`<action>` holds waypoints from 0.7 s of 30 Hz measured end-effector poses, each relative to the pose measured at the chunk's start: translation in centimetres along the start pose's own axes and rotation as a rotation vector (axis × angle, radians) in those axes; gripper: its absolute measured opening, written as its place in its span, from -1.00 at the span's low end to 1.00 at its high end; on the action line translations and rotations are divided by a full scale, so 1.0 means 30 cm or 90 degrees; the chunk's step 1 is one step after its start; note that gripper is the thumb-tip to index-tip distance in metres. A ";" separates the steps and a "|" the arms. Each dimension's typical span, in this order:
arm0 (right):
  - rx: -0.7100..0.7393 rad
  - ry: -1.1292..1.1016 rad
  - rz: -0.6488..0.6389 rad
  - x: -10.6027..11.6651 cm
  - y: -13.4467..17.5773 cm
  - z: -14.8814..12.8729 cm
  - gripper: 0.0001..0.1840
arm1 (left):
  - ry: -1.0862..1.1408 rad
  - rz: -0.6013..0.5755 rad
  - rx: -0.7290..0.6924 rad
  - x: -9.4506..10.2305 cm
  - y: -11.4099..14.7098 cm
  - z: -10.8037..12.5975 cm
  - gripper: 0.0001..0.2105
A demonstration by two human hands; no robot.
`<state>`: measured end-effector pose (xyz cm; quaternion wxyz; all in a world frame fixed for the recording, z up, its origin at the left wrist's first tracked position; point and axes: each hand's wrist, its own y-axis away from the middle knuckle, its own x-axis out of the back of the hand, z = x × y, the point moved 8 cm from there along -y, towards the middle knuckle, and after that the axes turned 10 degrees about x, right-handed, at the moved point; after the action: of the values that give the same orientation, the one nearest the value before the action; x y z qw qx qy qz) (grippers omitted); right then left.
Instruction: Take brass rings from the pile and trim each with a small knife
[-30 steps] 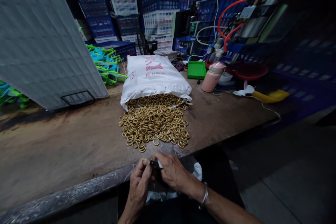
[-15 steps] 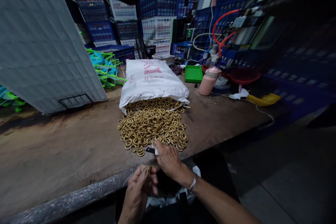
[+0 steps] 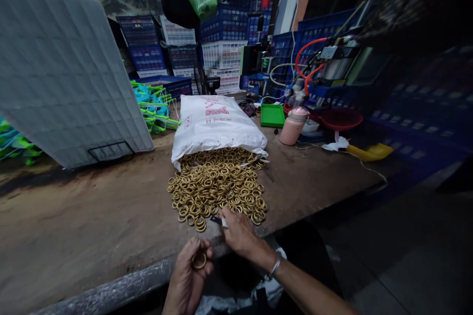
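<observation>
My left hand (image 3: pixel 190 273), at the table's front edge, is closed on a brass-coloured ring (image 3: pixel 199 260) held between thumb and fingers. At the near edge of a pile of similar rings (image 3: pixel 218 189), my right hand (image 3: pixel 238 231) is closed around a small knife (image 3: pixel 219 221). Its dark blade points left and part of its white handle shows. My right fingertips reach the pile's front edge; whether they also touch a ring is hidden. The rings spill from the open mouth of a white woven sack (image 3: pixel 219 128) with red print, lying on the table.
A grey padded panel (image 3: pixel 81 83) leans at the left, beside green and blue plastic parts (image 3: pixel 157 108). At the right stand a green tray (image 3: pixel 272 116), a pink bottle (image 3: pixel 293 127), a red dish (image 3: pixel 342 120) and a yellow scoop (image 3: pixel 371 152). Stacked crates (image 3: pixel 225 54) fill the back.
My left hand has turned, so the ring in it now shows as a full circle. The right hand stays by the pile with the knife. The view has tilted up slightly.
</observation>
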<state>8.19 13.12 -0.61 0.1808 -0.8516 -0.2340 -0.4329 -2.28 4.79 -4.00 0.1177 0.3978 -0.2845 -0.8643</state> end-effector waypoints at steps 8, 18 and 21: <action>-0.008 -0.615 -0.090 -0.008 0.053 -0.079 -0.73 | -0.207 -0.007 -0.068 -0.051 -0.010 0.011 -0.73; -0.034 -0.530 -0.051 -0.035 0.043 -0.059 -0.71 | -0.478 0.052 -0.329 -0.113 0.065 0.119 -0.83; -0.024 -0.450 -0.032 -0.027 0.031 -0.060 -0.78 | -0.467 0.039 -0.282 -0.100 0.047 0.098 -0.81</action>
<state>7.12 11.25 -0.35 0.0619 -0.9458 -0.2951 -0.1205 -2.56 6.11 0.20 0.1170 0.0209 -0.1264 -0.9848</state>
